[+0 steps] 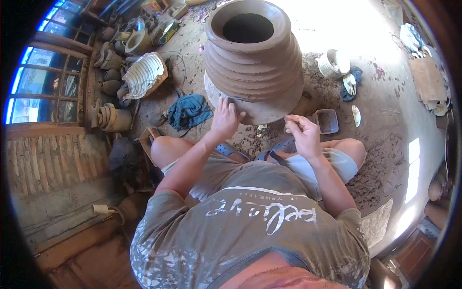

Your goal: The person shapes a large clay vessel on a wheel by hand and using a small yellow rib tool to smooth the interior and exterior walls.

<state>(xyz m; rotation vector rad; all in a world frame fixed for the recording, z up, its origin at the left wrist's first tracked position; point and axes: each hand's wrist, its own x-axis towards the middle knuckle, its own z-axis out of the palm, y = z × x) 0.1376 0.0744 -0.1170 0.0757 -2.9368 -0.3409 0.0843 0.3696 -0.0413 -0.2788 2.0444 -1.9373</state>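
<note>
A large ridged clay pot (250, 67) with a thick rim and dark opening stands upright on a round, flat wheel top (264, 113) in front of me. My left hand (226, 115) rests on the near left edge of the wheel top, below the pot, with its fingers apart and holding nothing. My right hand (303, 130) is at or just beside the wheel's front right edge, fingers pinched together; whatever lies between them is too small to make out. My bent legs and shoes are below the wheel.
A crumpled teal cloth (187, 111), a pale ribbed mould (144, 72) and several pots (115, 118) lie left, near a window (38, 82). Right are a clear plastic tub (327, 120), a white bucket (332, 62), a pale oval piece (356, 114) and scattered clay.
</note>
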